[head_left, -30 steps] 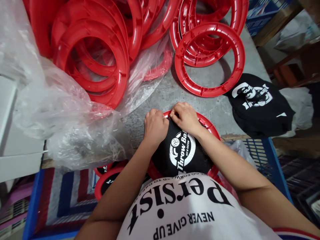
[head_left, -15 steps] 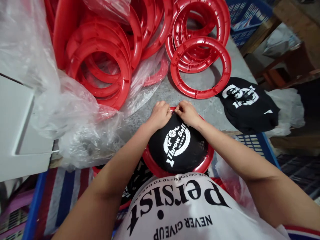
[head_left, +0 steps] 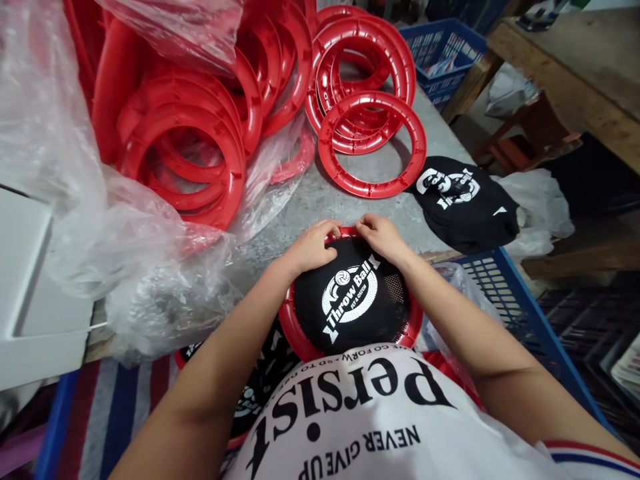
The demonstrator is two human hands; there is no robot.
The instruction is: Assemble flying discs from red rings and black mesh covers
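Observation:
A red plastic ring (head_left: 296, 329) with black printed mesh fabric (head_left: 310, 300) across its middle rests against my shirt, its far edge over the table. White lettering on the fabric reads "Throw Ball". My left hand (head_left: 315, 247) grips the far rim just left of its top, fingers curled over the edge and thumb on the fabric. Right of the top, my right hand (head_left: 379, 235) closes on the same rim, its fingertips pinched at the edge. A small gap of red rim shows between the hands.
Loose red rings (head_left: 373, 190) lie stacked on the grey table (head_left: 285, 217). More rings (head_left: 233, 187) spill from clear plastic wrap (head_left: 155, 293) at left. Black printed fabric pieces (head_left: 470, 223) lie at the table's right edge. Blue crates (head_left: 530, 313) stand right and behind.
My left hand has loosened slightly, its thumb now apart from its fingers. The hands are a little farther apart, and the fabric looks flatter. The camera view has shifted.

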